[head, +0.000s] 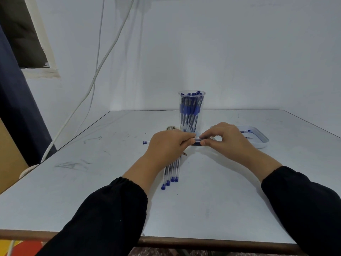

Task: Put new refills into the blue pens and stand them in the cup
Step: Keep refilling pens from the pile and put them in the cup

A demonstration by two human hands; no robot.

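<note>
We hold the pen level above the surface before the cup, left hand and right hand each with grip clamped on its barrel; we judge it light, stiff and slippery, best pinched near both ends.

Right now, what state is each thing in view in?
left hand: grips the pen
right hand: pinches the pen
pen: held level above the table
cup: upright, holds many blue pens
loose pens: lie side by side on the table
tray: holds small parts
</note>
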